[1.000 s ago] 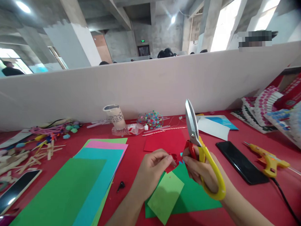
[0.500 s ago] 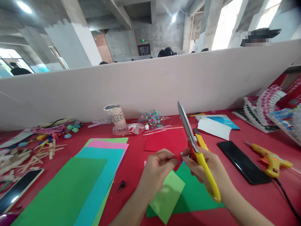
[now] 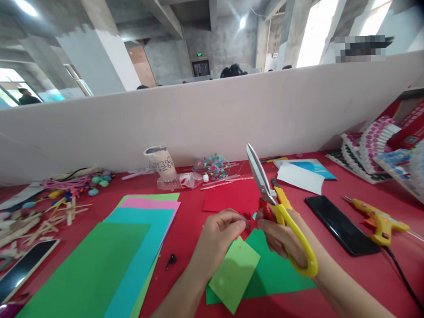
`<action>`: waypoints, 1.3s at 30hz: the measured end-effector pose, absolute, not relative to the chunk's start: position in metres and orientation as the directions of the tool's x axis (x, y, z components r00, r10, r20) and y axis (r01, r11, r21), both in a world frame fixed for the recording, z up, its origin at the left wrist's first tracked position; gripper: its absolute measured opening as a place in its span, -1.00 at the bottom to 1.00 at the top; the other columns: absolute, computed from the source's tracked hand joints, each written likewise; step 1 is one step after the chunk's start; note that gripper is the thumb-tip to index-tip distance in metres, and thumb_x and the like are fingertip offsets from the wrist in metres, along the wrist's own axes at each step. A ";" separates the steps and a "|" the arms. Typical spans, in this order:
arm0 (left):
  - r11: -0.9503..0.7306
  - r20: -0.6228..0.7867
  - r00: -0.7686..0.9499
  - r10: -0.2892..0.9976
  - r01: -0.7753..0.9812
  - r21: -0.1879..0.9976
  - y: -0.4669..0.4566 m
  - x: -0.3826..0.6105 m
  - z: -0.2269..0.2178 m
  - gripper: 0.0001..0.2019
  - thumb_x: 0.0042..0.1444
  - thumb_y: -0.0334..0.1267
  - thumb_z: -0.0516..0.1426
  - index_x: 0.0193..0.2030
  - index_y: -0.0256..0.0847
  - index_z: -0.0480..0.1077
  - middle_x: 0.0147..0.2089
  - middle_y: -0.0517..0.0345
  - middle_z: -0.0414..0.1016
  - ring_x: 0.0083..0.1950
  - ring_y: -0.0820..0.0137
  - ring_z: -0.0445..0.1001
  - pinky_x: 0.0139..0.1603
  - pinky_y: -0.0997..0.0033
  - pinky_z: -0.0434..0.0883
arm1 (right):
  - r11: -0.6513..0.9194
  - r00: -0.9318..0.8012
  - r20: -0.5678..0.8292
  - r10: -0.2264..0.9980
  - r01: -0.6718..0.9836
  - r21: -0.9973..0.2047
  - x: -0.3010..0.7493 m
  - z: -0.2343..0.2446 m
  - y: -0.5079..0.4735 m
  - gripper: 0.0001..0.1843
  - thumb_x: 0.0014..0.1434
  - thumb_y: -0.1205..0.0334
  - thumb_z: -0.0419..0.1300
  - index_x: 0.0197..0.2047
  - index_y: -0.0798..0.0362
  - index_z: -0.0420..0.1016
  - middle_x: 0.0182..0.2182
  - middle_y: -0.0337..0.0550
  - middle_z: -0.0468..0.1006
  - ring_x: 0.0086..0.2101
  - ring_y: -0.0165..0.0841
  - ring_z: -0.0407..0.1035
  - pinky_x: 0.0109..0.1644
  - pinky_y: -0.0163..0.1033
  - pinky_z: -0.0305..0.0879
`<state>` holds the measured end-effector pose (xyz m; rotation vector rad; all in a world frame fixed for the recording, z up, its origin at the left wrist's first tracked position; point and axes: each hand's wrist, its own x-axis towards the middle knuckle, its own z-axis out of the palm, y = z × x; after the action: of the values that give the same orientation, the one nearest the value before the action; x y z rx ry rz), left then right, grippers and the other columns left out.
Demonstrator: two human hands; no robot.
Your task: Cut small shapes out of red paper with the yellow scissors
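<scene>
My left hand (image 3: 220, 237) pinches a small cut piece of red paper (image 3: 248, 219) between thumb and fingertips. In my right hand (image 3: 282, 237) are scissors (image 3: 261, 176) with yellow and red handles, their blades pointing up and away from me and looking closed together. The right fingertips are close to the red piece; whether they touch it I cannot tell. Below the hands lies a light green square of paper (image 3: 235, 275), on top of a darker green sheet (image 3: 276, 272). A red sheet (image 3: 222, 199) lies just beyond my left hand.
Stacked coloured sheets (image 3: 83, 265) cover the left side, beside a black earbud (image 3: 171, 260). A cup (image 3: 161, 163), a plastic bottle (image 3: 181, 180) and a yellow utility knife (image 3: 283, 198) lie further back. On the right are a black phone (image 3: 339, 224) and a glue gun (image 3: 381, 220).
The scissors have turned in my right hand, so their yellow handle loop shows wider. My hands have drawn slightly apart, and the right fingers have moved off the red piece's edge.
</scene>
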<state>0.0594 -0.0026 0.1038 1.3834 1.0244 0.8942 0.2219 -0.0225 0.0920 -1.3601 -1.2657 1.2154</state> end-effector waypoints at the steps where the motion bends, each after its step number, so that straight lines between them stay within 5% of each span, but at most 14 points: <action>1: 0.024 -0.054 0.332 0.942 0.095 0.995 -0.003 0.060 0.103 -0.88 0.04 -0.27 0.14 -0.43 -0.24 0.47 -0.40 0.19 0.41 -0.31 0.40 0.33 -0.25 0.47 0.25 | -0.082 -0.005 -0.083 0.997 0.126 -0.989 0.222 0.091 -0.022 -0.76 0.08 0.16 0.08 -0.58 -0.02 0.25 -0.87 -0.55 0.10 -0.83 -0.53 0.04 -0.65 -0.34 0.19; 7: -0.042 -0.022 0.336 0.941 0.181 0.983 -0.002 0.060 0.102 -0.87 0.06 -0.28 0.10 -0.47 -0.22 0.39 -0.48 0.26 0.30 -0.39 0.45 0.29 -0.34 0.50 0.24 | -0.043 -0.025 -0.046 0.999 0.116 -0.992 0.222 0.089 -0.020 -0.60 0.12 0.06 0.12 -0.68 -0.06 0.15 -0.90 -0.52 0.08 -0.83 -0.50 0.06 -0.65 -0.33 0.19; 11: -0.252 0.154 0.222 0.963 0.529 0.810 0.006 0.035 0.096 -0.82 0.12 -0.26 0.04 -0.45 -0.20 0.39 -0.37 0.20 0.39 -0.29 0.41 0.39 -0.24 0.49 0.28 | -0.003 -0.029 -0.005 1.000 0.065 -0.998 0.229 0.085 -0.017 -0.56 0.16 0.03 0.14 -0.67 -0.06 0.11 -0.88 -0.52 0.09 -0.81 -0.50 0.06 -0.62 -0.33 0.22; 18: -0.095 0.065 0.071 0.995 0.807 0.583 0.030 -0.023 0.039 -0.81 0.08 -0.31 0.04 -0.50 -0.23 0.42 -0.46 0.15 0.47 -0.38 0.36 0.44 -0.32 0.44 0.30 | 0.013 -0.079 0.011 0.997 0.020 -1.000 0.231 0.079 -0.017 -0.52 0.16 0.03 0.16 -0.69 -0.05 0.11 -0.88 -0.51 0.09 -0.82 -0.51 0.04 -0.64 -0.34 0.20; 25: -0.042 0.086 0.008 0.996 0.911 0.410 0.033 -0.028 0.015 -0.83 0.16 -0.41 0.04 -0.41 -0.30 0.42 -0.21 -0.09 0.46 -0.05 0.22 0.41 0.05 0.15 0.25 | -0.008 -0.101 -0.014 0.995 0.055 -0.998 0.223 0.087 -0.023 -0.51 0.10 -0.09 0.19 -0.70 -0.06 0.15 -0.90 -0.51 0.10 -0.82 -0.51 0.04 -0.64 -0.33 0.21; 30: -0.038 -0.020 0.053 0.998 0.883 0.469 0.035 -0.037 0.018 -0.83 0.19 -0.20 0.12 -0.23 -0.29 0.42 -0.17 0.09 0.48 -0.14 0.33 0.46 -0.06 0.16 0.38 | -0.047 -0.095 -0.054 0.994 0.076 -0.996 0.228 0.076 -0.026 -0.53 0.10 -0.09 0.20 -0.67 -0.05 0.17 -0.90 -0.52 0.10 -0.82 -0.51 0.05 -0.61 -0.32 0.27; 34: 0.003 -0.031 0.020 0.999 0.794 0.608 0.030 -0.052 0.032 -0.84 0.16 -0.35 0.02 -0.33 -0.25 0.42 -0.17 -0.02 0.51 -0.07 0.26 0.46 0.00 0.25 0.32 | -0.118 -0.066 -0.124 0.990 0.090 -0.989 0.238 0.047 -0.029 -0.56 0.17 -0.01 0.18 -0.64 -0.04 0.18 -0.88 -0.56 0.08 -0.83 -0.53 0.03 -0.65 -0.36 0.19; 39: 0.014 -0.127 0.160 0.979 0.567 0.824 0.010 -0.048 0.040 -0.65 0.10 -0.22 0.03 0.04 -0.19 0.27 -0.27 0.11 0.57 -0.28 0.34 0.55 -0.22 0.38 0.42 | -0.202 -0.045 -0.208 0.977 0.115 -0.973 0.242 0.014 -0.030 -0.62 0.32 0.13 0.12 -0.52 0.08 0.34 -0.79 -0.58 0.17 -0.82 -0.57 0.06 -0.64 -0.38 0.23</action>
<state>-0.0481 0.0095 0.0401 1.6528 1.5039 0.6628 0.2415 -0.0296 0.0140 -1.4180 -1.2283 1.3506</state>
